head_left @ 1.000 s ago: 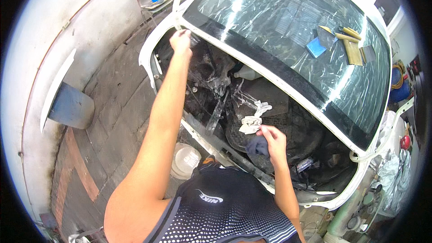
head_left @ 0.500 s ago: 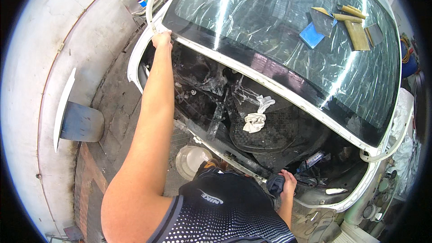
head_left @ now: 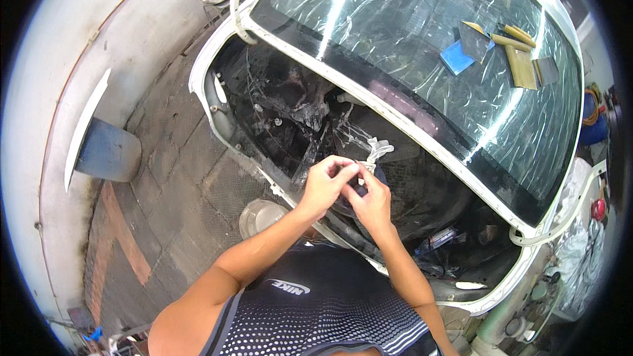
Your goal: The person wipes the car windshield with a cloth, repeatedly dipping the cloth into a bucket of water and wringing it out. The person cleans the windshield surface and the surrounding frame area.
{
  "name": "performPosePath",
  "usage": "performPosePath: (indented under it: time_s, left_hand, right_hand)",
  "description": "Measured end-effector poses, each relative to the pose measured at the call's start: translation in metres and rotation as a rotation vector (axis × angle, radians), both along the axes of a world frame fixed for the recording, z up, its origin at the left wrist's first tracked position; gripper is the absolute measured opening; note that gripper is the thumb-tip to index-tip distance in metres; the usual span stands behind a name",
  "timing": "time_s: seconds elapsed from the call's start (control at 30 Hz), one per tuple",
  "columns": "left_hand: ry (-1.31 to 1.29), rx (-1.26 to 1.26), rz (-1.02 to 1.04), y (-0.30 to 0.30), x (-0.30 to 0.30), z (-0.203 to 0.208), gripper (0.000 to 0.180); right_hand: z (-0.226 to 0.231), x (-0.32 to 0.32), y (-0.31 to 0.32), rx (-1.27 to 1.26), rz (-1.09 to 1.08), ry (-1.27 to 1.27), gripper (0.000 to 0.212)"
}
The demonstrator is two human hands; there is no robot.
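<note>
My left hand (head_left: 323, 188) and my right hand (head_left: 371, 203) meet over the open trunk of a white car. Both have bent, closed fingers, with thumbs and fingertips pinched close together. A dark patch shows between them, but I cannot make out what they hold. Just beyond my fingertips, a crumpled white cloth (head_left: 378, 149) lies in the trunk, partly hidden by my hands. The bare trunk floor (head_left: 422, 191) around it is dark and dusty.
Sandpaper sheets, one blue (head_left: 456, 58) and several tan (head_left: 522, 68), lie on the plastic-covered rear window (head_left: 409, 33). White curved hinge arms (head_left: 239, 10) rise at the trunk's corners. A pale bucket (head_left: 259, 216) stands by the bumper; a blue bin (head_left: 112, 150) is farther left.
My left hand has let go of the left hinge arm and come down to the middle. My right hand, which held a dark bundled cloth near the trunk edge, has moved up and left to meet it.
</note>
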State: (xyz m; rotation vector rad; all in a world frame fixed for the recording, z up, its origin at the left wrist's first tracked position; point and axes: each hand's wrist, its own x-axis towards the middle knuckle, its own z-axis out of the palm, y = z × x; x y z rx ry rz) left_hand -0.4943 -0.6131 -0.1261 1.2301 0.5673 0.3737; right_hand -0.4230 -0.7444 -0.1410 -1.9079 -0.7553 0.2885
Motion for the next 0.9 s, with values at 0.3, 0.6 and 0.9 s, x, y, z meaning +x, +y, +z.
performPosePath:
  time_s: [0.3,0.6,0.9]
  left_hand:
    - [-0.182,-0.102,-0.031,-0.038,-0.1,-0.047,0.079]
    - [-0.02,-0.186,0.128,-0.018,-0.137,-0.05,0.048]
    - [-0.367,-0.074,0.528,0.191,-0.106,0.02,0.037]
  right_hand:
    - [0.015,-0.029,0.022,0.446,0.215,1.097,0.016]
    - [0.004,-0.009,0.053,0.265,0.177,0.122,0.026]
    - [0.048,0.016,0.099,0.069,0.004,0.064,0.041]
